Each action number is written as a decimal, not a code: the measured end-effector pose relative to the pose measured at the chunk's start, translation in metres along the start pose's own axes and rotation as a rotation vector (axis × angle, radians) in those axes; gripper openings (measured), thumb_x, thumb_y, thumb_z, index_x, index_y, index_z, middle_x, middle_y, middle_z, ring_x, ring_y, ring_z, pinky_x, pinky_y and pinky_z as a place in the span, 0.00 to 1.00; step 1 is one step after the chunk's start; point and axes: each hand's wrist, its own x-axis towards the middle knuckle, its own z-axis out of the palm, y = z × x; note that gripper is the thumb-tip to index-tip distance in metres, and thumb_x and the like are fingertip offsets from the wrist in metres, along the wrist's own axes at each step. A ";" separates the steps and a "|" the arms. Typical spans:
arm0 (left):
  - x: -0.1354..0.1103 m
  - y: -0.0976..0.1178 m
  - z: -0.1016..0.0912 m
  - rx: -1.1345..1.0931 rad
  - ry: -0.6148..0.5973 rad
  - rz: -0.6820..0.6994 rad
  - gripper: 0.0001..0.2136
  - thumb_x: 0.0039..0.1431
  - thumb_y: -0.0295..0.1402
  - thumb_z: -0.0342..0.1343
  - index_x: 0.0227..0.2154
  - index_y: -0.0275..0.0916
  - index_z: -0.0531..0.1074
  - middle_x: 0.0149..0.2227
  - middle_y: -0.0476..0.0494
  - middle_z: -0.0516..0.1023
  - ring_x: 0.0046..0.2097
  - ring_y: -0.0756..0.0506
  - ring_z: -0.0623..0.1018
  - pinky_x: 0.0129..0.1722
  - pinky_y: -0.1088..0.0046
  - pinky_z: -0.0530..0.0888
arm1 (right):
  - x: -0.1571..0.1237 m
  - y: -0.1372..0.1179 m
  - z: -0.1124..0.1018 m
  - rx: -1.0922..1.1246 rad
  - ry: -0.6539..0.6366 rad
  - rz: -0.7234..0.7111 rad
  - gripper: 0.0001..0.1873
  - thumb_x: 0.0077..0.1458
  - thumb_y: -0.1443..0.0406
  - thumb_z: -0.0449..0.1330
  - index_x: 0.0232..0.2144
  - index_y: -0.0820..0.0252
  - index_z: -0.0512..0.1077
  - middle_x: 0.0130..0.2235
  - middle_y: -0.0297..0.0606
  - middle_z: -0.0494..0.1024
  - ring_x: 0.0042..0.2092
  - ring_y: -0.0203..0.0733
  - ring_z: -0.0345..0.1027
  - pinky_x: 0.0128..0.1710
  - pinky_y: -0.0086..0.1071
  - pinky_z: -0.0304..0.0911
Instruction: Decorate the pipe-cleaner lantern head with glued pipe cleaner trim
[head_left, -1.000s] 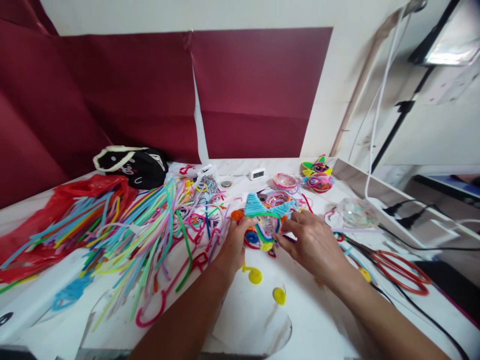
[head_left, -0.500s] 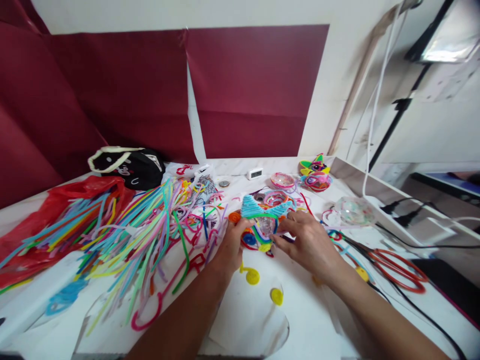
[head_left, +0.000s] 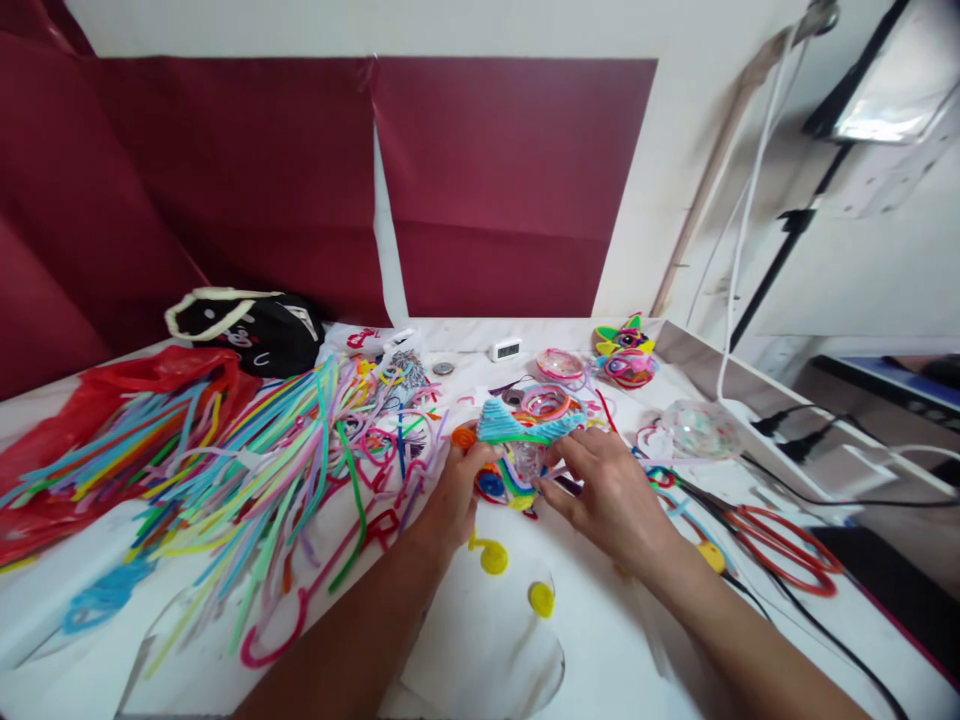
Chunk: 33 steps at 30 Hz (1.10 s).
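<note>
Around the middle of the white bench (head_left: 607,645), a colourful craft piece (head_left: 517,425) of fuzzy wire lies between two bare hands. The left hand (head_left: 452,495) grips its left edge, thumb laid over the front beside an orange coil. The right hand (head_left: 611,490) is at its right edge, fingers bent with a narrow gap to the thumb; what they pinch, if anything, I cannot tell. Two yellow coils (head_left: 494,557) lie just nearer the person. Behind the piece stands a small white digital clock (head_left: 505,350), its digits too small to read. Red marks on a white bag (head_left: 352,338) are blurred past reading; a black bag (head_left: 281,340) beside it bears a pale printed face. Loose fuzzy wires (head_left: 277,470) spread leftward, and orange-handled scissors (head_left: 780,550) lie rightward.
</note>
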 end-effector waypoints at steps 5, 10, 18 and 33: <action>-0.002 0.000 0.002 -0.016 0.024 0.033 0.20 0.39 0.30 0.65 0.40 0.39 0.74 0.33 0.50 0.81 0.37 0.45 0.80 0.39 0.72 0.73 | -0.002 -0.002 0.000 -0.059 -0.023 -0.002 0.09 0.61 0.60 0.62 0.32 0.59 0.73 0.32 0.39 0.76 0.36 0.47 0.67 0.39 0.37 0.55; -0.004 0.000 0.003 -0.020 0.018 0.039 0.21 0.39 0.30 0.66 0.41 0.40 0.75 0.34 0.49 0.81 0.38 0.44 0.81 0.40 0.71 0.73 | -0.002 -0.003 -0.001 -0.081 -0.023 -0.011 0.10 0.63 0.59 0.60 0.33 0.58 0.72 0.33 0.39 0.76 0.37 0.47 0.67 0.39 0.37 0.54; -0.007 0.000 0.006 -0.004 0.005 0.072 0.19 0.39 0.30 0.64 0.40 0.40 0.75 0.35 0.48 0.82 0.40 0.43 0.81 0.41 0.71 0.74 | -0.003 -0.005 -0.002 -0.065 -0.039 0.007 0.08 0.61 0.60 0.63 0.36 0.59 0.72 0.33 0.38 0.76 0.35 0.46 0.67 0.39 0.38 0.52; -0.008 0.000 0.008 -0.042 0.009 0.073 0.18 0.39 0.30 0.64 0.38 0.40 0.74 0.31 0.50 0.80 0.34 0.45 0.79 0.36 0.71 0.73 | -0.003 -0.004 -0.002 -0.096 0.019 -0.025 0.05 0.62 0.62 0.61 0.36 0.56 0.69 0.33 0.37 0.77 0.38 0.48 0.68 0.37 0.38 0.52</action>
